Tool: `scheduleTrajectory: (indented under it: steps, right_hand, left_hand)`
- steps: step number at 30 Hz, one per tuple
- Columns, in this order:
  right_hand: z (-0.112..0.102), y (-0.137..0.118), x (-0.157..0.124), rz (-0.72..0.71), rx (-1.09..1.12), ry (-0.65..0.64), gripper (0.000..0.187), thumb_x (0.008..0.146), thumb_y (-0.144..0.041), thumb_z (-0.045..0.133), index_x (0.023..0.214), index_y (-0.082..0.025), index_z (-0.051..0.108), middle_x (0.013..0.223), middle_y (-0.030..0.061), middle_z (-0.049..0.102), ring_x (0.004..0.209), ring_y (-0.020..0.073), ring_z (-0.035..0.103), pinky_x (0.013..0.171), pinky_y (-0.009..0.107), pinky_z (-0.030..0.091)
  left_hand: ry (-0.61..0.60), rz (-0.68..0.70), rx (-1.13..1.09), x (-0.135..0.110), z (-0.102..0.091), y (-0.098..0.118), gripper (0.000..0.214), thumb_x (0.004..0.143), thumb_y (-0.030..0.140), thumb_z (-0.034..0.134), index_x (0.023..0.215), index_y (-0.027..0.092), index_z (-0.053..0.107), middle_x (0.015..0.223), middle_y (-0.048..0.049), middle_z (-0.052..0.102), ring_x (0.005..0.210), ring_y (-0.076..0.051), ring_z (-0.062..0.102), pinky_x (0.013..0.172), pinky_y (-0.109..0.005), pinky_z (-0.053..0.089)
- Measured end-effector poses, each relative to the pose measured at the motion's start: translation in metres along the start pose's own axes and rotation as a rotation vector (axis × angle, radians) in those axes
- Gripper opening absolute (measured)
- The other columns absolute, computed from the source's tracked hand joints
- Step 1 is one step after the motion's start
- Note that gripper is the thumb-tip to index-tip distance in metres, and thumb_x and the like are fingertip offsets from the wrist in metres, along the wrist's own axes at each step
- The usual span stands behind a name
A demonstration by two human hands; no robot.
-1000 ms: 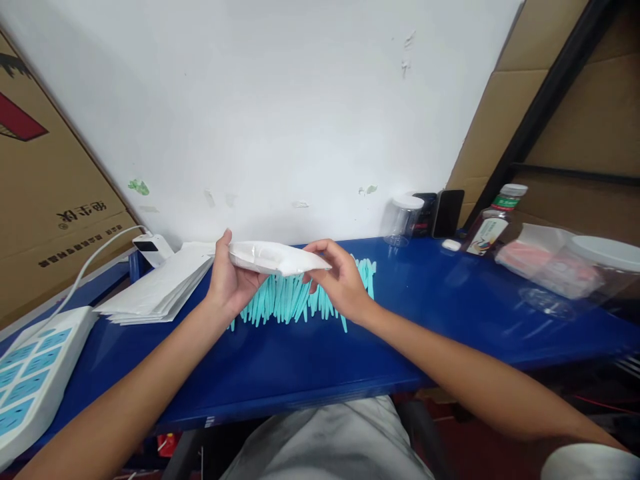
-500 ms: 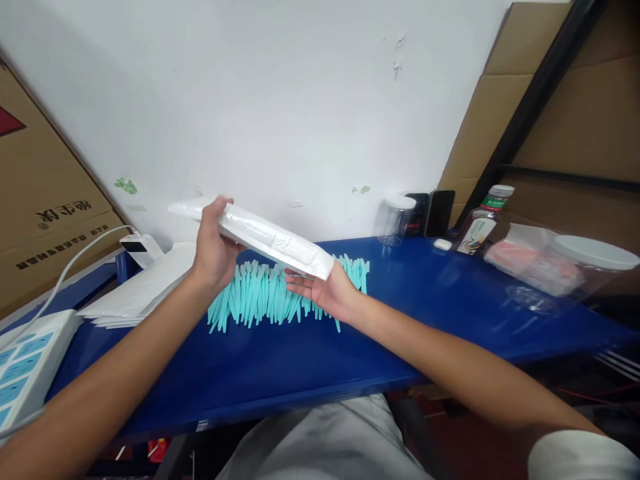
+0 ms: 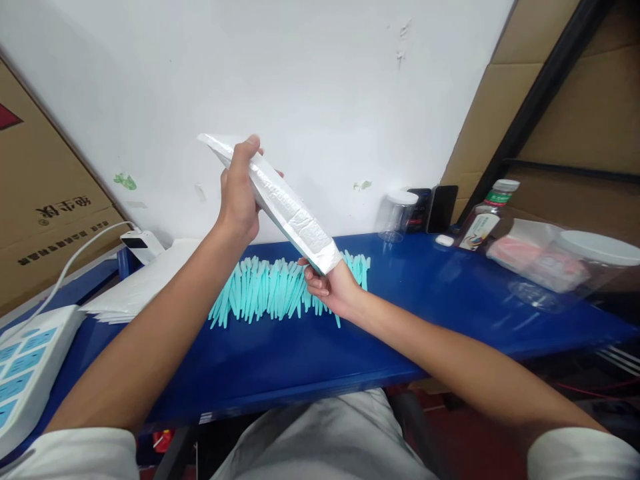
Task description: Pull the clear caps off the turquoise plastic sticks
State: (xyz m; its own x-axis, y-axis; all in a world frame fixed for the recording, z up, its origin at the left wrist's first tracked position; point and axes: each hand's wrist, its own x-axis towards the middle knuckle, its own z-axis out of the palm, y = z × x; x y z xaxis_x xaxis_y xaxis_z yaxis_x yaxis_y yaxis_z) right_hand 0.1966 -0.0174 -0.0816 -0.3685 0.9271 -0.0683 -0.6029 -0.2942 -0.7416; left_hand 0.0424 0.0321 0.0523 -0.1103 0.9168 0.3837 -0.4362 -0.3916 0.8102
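A shiny, crinkled white mailer bag (image 3: 295, 212) slants above the table, its upper end toward the left. My left hand (image 3: 241, 190) is closed round its upper part, thumb on top. At the lower end my right hand (image 3: 336, 288) has its fingers curled beneath the bag; its thumb is hidden by the bag. Behind and below the right hand lies a row of slim teal plastic sticks with paler tips (image 3: 270, 288), packed side by side. Left of them rests a stack of flat white bags (image 3: 133, 287), partly covered by my left forearm.
The blue table (image 3: 425, 307) meets a white wall. At left are a power strip (image 3: 30, 373), a white device with a cable (image 3: 143, 247) and a carton (image 3: 45, 193). On the right stand clear jars (image 3: 395, 217), phones (image 3: 443, 208), a bottle (image 3: 487, 217) and a pink pack (image 3: 537, 257).
My left hand has risen and moved right, tilting the bag more steeply. The fingers of my right hand, spread before, have curled in under the bag's lower end.
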Motion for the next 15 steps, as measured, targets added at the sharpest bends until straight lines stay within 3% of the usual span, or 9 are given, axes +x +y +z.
scheduleTrajectory:
  steps: [8, 12, 15]
  right_hand:
    - [0.001, 0.003, -0.002, 0.014, 0.034, 0.029, 0.019, 0.081, -0.028, 0.048, 0.092, -0.018, 0.059, 0.064, 0.0007, 0.057, 0.044, 0.0094, 0.037, 0.040, 0.020, 0.020]
    - [-0.001, 0.006, 0.000, -0.052, 0.067, 0.039, 0.015, 0.080, -0.030, 0.045, 0.087, -0.020, 0.053, 0.064, -0.0009, 0.053, 0.046, 0.0110, 0.042, 0.041, 0.022, 0.025]
    - [0.001, 0.005, -0.001, -0.100, 0.049, 0.039, 0.013, 0.084, -0.033, 0.051, 0.089, -0.021, 0.053, 0.065, -0.0025, 0.053, 0.045, 0.0093, 0.039, 0.041, 0.021, 0.022]
  left_hand:
    - [0.012, 0.050, -0.058, -0.004, 0.012, 0.009, 0.046, 0.083, 0.060, 0.073, 0.113, 0.028, 0.061, 0.092, -0.0048, 0.071, 0.101, -0.030, 0.072, 0.076, -0.036, 0.059]
    - [0.024, 0.094, -0.050, -0.004, 0.014, 0.009, 0.038, 0.085, 0.060, 0.070, 0.096, 0.027, 0.059, 0.082, -0.0046, 0.067, 0.096, -0.029, 0.071, 0.073, -0.036, 0.057]
    - [0.080, 0.128, -0.051, 0.002, 0.009, 0.006, 0.034, 0.085, 0.055, 0.068, 0.085, 0.026, 0.053, 0.076, -0.0034, 0.061, 0.096, -0.028, 0.068, 0.072, -0.037, 0.054]
